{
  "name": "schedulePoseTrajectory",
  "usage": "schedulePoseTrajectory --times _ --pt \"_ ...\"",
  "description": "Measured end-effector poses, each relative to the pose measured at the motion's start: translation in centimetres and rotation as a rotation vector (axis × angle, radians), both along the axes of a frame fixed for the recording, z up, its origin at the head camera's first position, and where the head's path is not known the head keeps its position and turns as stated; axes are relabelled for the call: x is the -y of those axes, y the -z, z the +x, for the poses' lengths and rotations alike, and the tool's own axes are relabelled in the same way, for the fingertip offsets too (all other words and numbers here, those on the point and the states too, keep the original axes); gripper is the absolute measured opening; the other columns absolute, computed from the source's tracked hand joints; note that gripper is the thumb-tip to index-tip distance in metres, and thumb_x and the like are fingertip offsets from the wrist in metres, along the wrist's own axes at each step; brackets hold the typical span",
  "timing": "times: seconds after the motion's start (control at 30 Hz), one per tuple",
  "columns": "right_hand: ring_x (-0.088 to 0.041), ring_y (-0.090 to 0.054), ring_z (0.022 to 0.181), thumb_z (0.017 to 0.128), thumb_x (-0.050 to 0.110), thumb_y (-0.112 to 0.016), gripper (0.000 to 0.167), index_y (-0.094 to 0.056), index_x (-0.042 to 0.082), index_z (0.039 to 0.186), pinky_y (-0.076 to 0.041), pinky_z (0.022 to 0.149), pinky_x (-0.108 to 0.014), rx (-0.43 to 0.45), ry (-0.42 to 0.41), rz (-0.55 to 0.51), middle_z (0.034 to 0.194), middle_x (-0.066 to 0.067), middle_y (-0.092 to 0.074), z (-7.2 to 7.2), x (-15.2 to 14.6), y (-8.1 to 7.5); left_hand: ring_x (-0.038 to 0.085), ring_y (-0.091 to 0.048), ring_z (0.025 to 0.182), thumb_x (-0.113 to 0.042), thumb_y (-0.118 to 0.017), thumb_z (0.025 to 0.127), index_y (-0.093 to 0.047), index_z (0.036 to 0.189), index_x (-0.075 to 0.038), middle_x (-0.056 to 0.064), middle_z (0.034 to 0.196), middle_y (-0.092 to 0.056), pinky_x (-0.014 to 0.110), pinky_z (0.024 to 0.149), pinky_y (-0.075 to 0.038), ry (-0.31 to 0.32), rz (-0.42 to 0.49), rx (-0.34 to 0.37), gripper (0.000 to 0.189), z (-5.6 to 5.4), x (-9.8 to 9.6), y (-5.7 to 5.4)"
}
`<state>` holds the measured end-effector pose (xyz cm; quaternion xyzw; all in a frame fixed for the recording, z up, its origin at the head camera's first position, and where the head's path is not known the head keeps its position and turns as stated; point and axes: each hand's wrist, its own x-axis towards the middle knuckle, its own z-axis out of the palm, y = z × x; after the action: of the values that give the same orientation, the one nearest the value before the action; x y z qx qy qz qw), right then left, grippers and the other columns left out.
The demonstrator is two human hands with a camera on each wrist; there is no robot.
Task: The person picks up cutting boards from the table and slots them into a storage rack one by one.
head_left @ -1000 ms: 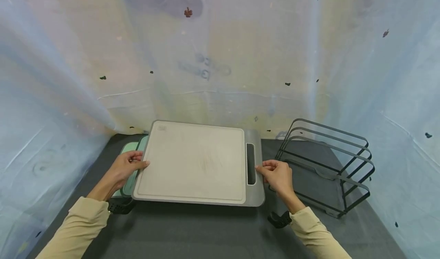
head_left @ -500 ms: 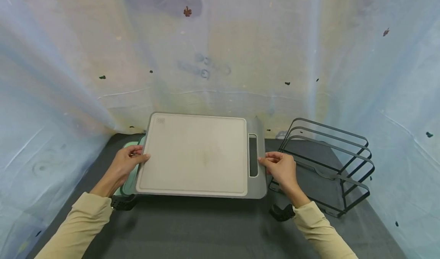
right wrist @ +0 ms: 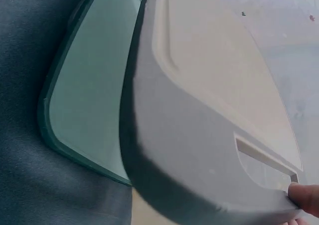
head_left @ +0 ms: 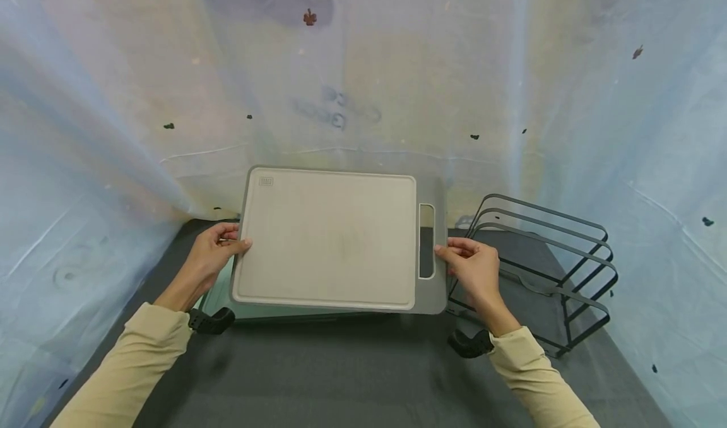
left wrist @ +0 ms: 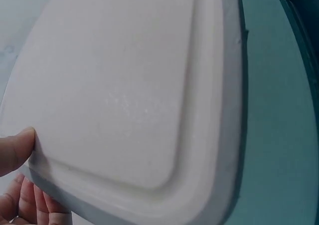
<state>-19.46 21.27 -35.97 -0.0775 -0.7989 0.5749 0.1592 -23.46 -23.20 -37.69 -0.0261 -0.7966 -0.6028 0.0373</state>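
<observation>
A cutting board (head_left: 326,238) with a beige face, a grey rim and a slot handle at its right end is held up between both hands. My left hand (head_left: 210,254) pinches its left edge, thumb on the face and fingers behind. At the other end my right hand (head_left: 474,267) pinches the grey strip beside the slot. Beneath the raised board lies a green board (right wrist: 92,95), partly covered by it in the head view; the left wrist view shows its green face along the beige board's edge.
A black wire rack (head_left: 539,276) with several curved bars stands on the right of the dark grey table (head_left: 352,377). A pale plastic sheet (head_left: 363,87) hangs behind and along both sides.
Both hands have raised the beige cutting board and shifted it slightly right. More of the green board now shows below its lower edge. The wire rack has stayed put.
</observation>
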Motion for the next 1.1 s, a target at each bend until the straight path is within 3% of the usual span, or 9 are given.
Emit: schedulePoseTrajectory --times 0.23,0.5,1.1 --pt "-0.008 -0.064 0.066 0.082 0.015 -0.08 0.03 -0.071 -0.003 0.103 -0.054 0.054 -0.027 -0.031 0.0 -0.017 0.077 0.0 -0.069 0.2 -0.4 -1.2 0.009 -0.046 0.092 -0.01 -0.062 0.096 -0.037 0.139 0.012 0.012 0.112 -0.044 0.014 0.076 -0.045 -0.002 -0.008 -0.007 0.054 -0.1 -0.6 -0.9" --pt "-0.007 -0.065 0.071 0.083 0.017 -0.079 0.033 -0.069 -0.005 0.106 -0.055 0.058 -0.026 -0.056 -0.008 -0.007 0.081 0.001 -0.068 0.3 -1.2 -2.5 0.005 -0.051 0.085 -0.005 -0.065 0.093 -0.044 0.13 0.013 0.003 0.099 -0.05 0.015 0.075 -0.046 -0.028 0.028 -0.086 0.046 -0.6 -1.5 -2.1" --pt "-0.008 -0.064 0.07 0.084 0.014 -0.078 0.033 -0.067 -0.009 0.105 -0.055 0.058 -0.024 -0.155 0.009 -0.013 0.078 0.005 -0.066 0.8 -2.6 -4.1 0.008 -0.048 0.087 -0.008 -0.065 0.094 -0.048 0.127 0.008 -0.002 0.097 -0.049 0.015 0.074 -0.045 -0.028 0.105 -0.133 0.041 -1.9 -3.7 -4.2"
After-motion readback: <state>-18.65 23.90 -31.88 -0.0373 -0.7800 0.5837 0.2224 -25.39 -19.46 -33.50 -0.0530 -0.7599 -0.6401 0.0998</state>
